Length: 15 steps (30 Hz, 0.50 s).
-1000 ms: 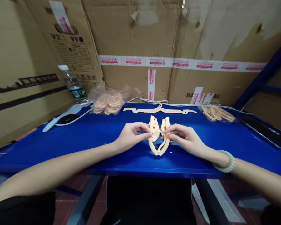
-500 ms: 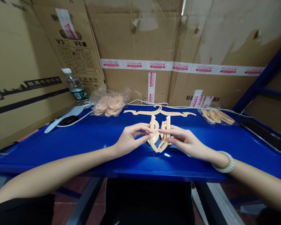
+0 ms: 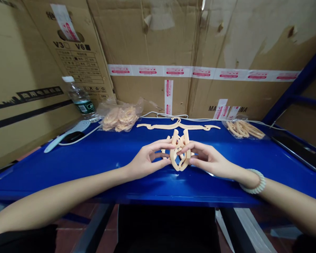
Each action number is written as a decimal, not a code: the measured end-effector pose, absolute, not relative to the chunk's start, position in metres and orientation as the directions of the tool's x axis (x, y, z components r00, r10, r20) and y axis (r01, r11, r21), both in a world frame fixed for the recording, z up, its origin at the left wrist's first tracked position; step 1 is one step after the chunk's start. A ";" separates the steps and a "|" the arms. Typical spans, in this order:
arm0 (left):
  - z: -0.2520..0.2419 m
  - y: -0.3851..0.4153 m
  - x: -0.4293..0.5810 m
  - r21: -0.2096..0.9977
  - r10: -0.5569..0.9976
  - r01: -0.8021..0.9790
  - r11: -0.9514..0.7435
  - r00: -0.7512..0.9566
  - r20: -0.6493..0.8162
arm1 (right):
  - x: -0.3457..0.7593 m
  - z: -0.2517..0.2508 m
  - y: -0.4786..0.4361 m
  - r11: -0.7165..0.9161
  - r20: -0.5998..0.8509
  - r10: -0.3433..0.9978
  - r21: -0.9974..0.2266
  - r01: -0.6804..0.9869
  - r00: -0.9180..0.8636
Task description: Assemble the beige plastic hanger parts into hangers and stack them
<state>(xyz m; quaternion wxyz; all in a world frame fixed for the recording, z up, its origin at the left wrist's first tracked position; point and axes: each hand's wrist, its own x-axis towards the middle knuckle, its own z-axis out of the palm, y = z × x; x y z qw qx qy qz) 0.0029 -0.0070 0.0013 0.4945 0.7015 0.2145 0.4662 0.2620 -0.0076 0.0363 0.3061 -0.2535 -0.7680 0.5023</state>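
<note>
Pinching a folded hanger (image 3: 173, 160) betw. thumb and fingers, the L hand (image 3: 147, 158) grasps its L side and the R hand (image 3: 210, 156) its R side, R fingertips reaching across the front. Neither hand is clenched. Folded hanger: approx. mid-width, nr the front edge of the table (image 3: 107, 151); contact w/ the surface cannot be confirmed.

Handling (est.): light, prob. plastic; arms stiff, joints free to swing; smooth, so may slip; thin parts could snap if twisted. Hold pt: flat outer sides of the arms, close to the joints, w/ light, equal pressure.

Beyond the hands: a spread hanger (image 3: 163, 127) lies parallel to the back edge, hook toward that edge. Back L corner: bag of folded hangers (image 3: 121, 118), bottle (image 3: 81, 100), w/ a light-blue brush (image 3: 65, 136) and black mouse (image 3: 73, 137) toward the L edge. Back R corner: 2nd bag (image 3: 243, 129); nr the R edge, a phone (image 3: 300, 151). Cable (image 3: 163, 115) runs along the back edge.

Diff. vs. 1 s ago: upright arm ends now closer together; a part of the hanger now shows L of the L fingertips. Spread hanger and bags: no change on the table.
</note>
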 end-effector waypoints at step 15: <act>-0.002 -0.007 -0.002 0.947 0.771 -0.154 -0.284 0.550 0.320 | 0.273 0.035 0.000 0.475 0.226 0.636 -0.868 0.143 -0.738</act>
